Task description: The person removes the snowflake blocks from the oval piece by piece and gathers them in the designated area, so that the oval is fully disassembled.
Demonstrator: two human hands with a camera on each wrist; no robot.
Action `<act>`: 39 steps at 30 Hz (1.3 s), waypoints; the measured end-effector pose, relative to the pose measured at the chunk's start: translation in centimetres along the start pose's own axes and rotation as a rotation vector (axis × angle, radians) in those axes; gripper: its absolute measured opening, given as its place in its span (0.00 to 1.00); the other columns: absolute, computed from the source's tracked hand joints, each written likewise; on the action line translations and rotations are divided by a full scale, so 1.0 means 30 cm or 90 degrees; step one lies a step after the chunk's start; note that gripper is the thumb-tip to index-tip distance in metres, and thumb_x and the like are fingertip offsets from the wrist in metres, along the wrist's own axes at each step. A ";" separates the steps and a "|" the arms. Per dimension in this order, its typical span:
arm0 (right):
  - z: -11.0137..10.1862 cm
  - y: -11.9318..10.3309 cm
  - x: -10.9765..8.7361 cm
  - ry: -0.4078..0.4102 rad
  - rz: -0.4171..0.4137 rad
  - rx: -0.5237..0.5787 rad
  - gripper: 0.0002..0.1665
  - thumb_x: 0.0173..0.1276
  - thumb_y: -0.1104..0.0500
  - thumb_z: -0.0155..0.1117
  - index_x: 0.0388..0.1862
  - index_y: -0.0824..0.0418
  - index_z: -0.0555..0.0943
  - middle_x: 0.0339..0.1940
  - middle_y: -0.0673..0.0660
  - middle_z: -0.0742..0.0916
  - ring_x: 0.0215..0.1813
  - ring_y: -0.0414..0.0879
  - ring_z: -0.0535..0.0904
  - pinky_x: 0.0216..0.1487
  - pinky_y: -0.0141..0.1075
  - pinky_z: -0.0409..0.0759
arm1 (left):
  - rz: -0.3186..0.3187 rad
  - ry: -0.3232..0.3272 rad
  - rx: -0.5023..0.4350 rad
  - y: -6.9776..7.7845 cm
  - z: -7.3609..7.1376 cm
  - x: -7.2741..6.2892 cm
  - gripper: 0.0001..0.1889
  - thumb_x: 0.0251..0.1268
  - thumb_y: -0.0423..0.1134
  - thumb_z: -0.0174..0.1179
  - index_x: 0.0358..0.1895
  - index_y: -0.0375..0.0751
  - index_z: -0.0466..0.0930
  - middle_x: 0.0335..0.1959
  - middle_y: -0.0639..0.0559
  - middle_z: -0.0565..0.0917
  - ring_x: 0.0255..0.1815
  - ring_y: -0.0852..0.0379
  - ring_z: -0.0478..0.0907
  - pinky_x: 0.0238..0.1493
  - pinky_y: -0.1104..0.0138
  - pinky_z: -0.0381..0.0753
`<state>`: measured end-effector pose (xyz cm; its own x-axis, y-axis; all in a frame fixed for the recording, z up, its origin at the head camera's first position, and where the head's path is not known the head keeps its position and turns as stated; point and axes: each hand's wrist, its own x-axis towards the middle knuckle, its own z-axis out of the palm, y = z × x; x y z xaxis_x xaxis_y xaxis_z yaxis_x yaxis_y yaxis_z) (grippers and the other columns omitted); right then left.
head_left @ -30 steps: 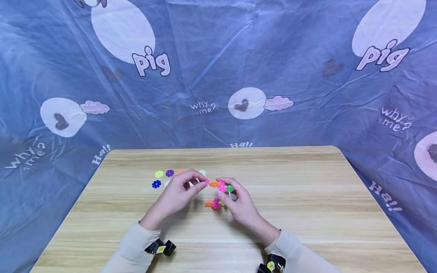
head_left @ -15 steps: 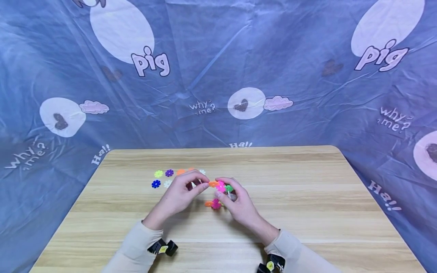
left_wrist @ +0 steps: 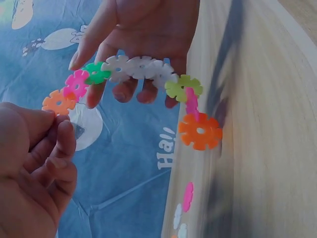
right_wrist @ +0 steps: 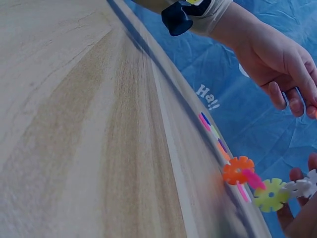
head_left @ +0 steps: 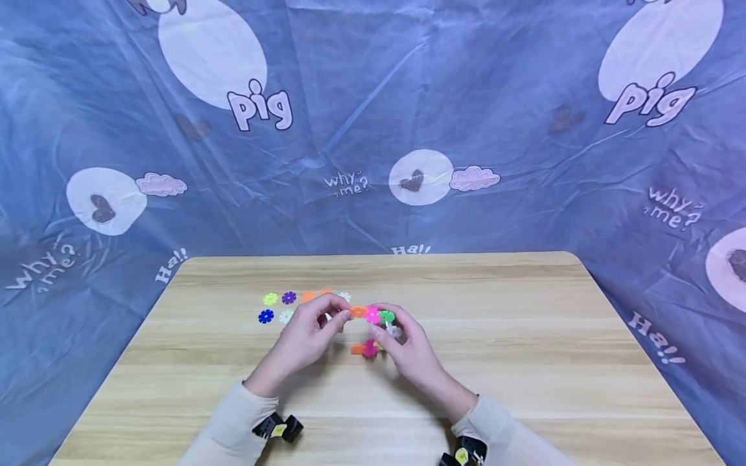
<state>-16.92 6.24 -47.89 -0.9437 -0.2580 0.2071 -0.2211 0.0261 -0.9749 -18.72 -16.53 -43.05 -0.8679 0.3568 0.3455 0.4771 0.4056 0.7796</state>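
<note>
A curved chain of notched plastic snowflake discs is up between both hands. My left hand (head_left: 309,327) pinches the orange end disc (left_wrist: 58,102) between thumb and fingertips. The right hand (head_left: 410,349) holds the chain near its pink disc (left_wrist: 76,85) and green disc (left_wrist: 96,73), its other fingers behind the white discs (left_wrist: 142,67). Past these, the chain bends down through a yellow-green disc (left_wrist: 184,88) and another pink disc (left_wrist: 192,103), seen nearly edge-on, to a second orange disc (left_wrist: 200,131) at the free end, low over the table.
Loose discs lie in rows on the wooden table (head_left: 501,362), behind and left of the hands: yellow (head_left: 271,299), purple (head_left: 289,298), blue (head_left: 265,316), white (head_left: 286,316) and others partly behind the left hand. A blue printed cloth (head_left: 361,116) hangs around the table.
The pink bit at the left fingertips one second ago no longer shows there; they are now at the orange end disc. The chain's upper end has shifted slightly left, and more green and white shows.
</note>
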 end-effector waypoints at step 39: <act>0.022 -0.003 0.003 0.043 0.007 -0.011 0.21 0.82 0.59 0.64 0.71 0.57 0.79 0.52 0.71 0.86 0.34 0.49 0.87 0.35 0.39 0.87 | 0.025 0.106 -0.072 -0.005 0.091 0.001 0.03 0.72 0.36 0.71 0.44 0.44 0.92 0.42 0.51 0.91 0.36 0.63 0.78 0.35 0.70 0.78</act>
<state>-16.81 5.57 -47.84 -0.9605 -0.1919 0.2018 -0.2141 0.0458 -0.9757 -18.45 -14.28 -44.58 -0.8643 0.2233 0.4507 0.5005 0.2933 0.8146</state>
